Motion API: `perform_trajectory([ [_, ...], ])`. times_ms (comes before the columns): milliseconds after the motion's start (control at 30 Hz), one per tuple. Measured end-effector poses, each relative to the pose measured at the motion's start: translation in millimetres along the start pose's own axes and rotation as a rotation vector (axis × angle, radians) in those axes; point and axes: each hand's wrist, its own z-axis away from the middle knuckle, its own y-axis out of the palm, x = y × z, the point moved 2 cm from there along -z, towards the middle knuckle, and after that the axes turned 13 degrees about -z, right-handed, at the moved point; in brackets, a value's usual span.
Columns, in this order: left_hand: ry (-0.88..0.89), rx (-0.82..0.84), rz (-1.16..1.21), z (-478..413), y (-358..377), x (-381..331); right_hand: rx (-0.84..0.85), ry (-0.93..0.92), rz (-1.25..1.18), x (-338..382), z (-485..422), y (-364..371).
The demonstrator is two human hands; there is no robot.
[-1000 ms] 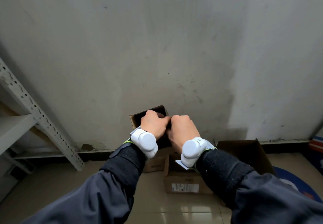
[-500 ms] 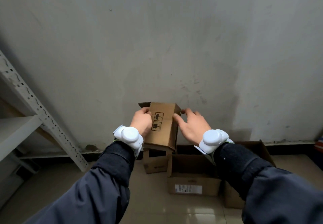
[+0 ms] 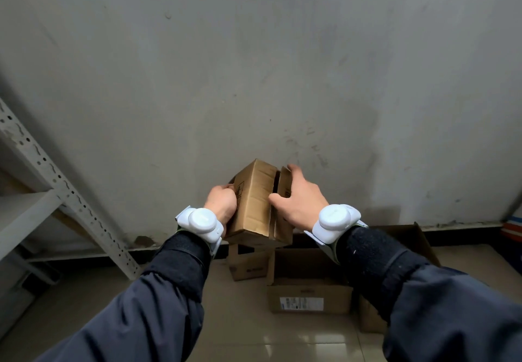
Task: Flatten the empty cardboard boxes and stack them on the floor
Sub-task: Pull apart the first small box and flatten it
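I hold a small brown cardboard box [image 3: 255, 200] in the air in front of the grey wall. Its flap seam faces me, with a dark gap between the two flaps. My left hand [image 3: 221, 202] grips its left side. My right hand [image 3: 299, 197] presses on the right flap, thumb at the seam and fingers spread over the far edge. Below on the floor stand an open box with a white label [image 3: 309, 295], a smaller box [image 3: 247, 265] behind it and a larger open box [image 3: 406, 237] at the right.
A white perforated metal shelf rack [image 3: 65, 189] stands at the left against the wall. The floor is glossy beige tile [image 3: 237, 319]. A blue and red object [image 3: 512, 230] shows at the far right edge.
The held box has been turned so its flap seam faces me. My right hand moved from the box's side onto the right flap; my left hand kept its grip.
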Motion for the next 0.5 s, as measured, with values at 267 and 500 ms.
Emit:
perform_trajectory([
  [267, 0.321, -0.332, -0.582, 74.2, 15.0, -53.0, -0.146, 0.01, 0.151, -2.6, -1.2, 8.2],
  [500, 0.212, -0.149, -0.667, 84.4, 25.4, -52.4, -0.08, -0.043, 0.18, -3.9, -1.3, -0.5],
])
